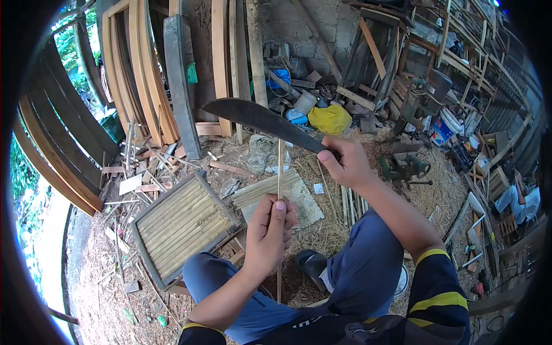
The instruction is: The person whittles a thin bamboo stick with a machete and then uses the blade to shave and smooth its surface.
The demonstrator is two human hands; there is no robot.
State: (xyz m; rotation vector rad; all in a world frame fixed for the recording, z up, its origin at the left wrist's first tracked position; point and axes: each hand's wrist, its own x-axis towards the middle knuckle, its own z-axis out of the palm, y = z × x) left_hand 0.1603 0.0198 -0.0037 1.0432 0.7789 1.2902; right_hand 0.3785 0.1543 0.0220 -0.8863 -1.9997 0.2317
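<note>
Left hand: the left hand point(269, 233) has its grip closed around a thin wooden strip point(280, 172), thumb laid along it.
Right hand: the right hand point(343, 163) has its grip clenched on the handle end of a machete point(259, 119).
Strip: upright between the knees, running above and below the left hand; its top end meets the lower edge of the blade in view, though whether they touch I cannot tell.
Machete: held above the left hand, blade slanting up toward the left.
Slatted panel: a framed panel point(184, 230) lies tilted beside the left knee.
Bundle: thin strips point(264, 192) lie beyond the left hand.
Ground: shavings and offcuts litter the ground point(368, 198).
Back: long boards point(150, 75) stand left of a yellow bag point(329, 119).
</note>
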